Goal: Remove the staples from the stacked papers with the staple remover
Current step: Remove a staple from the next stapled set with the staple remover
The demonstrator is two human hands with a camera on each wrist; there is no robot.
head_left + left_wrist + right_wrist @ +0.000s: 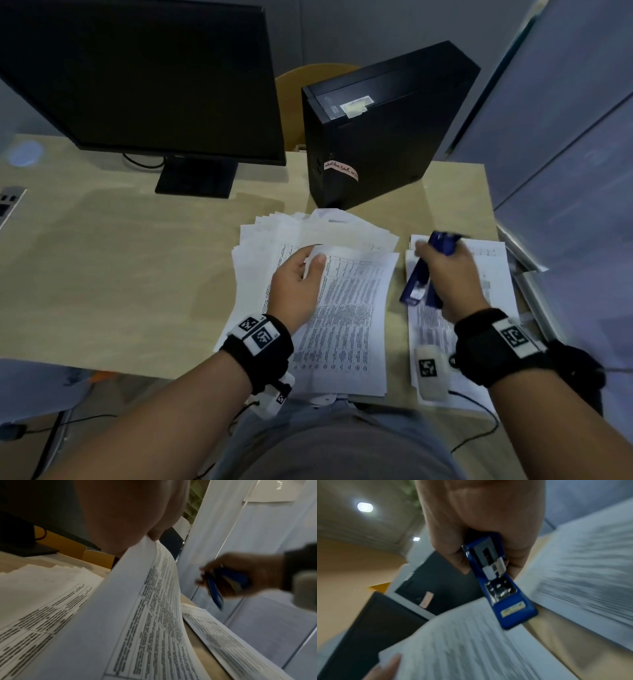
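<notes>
A fanned stack of printed papers [308, 233] lies on the desk in front of me. My left hand [301, 270] pinches the top left corner of the uppermost stapled set [346, 318] and lifts it, so the sheet curves up [145, 615]. My right hand [445, 270] grips a blue stapler-shaped staple remover [416, 281] above a second pile of papers [486, 274] on the right. The tool [498, 582] points down and left, blurred by motion, with its metal underside showing. It is not touching any paper.
A black monitor [144, 78] stands at the back left and a black computer case [373, 137] just behind the papers. Grey panels [565, 137] close off the right side. Bare wooden desk [120, 267] lies to the left.
</notes>
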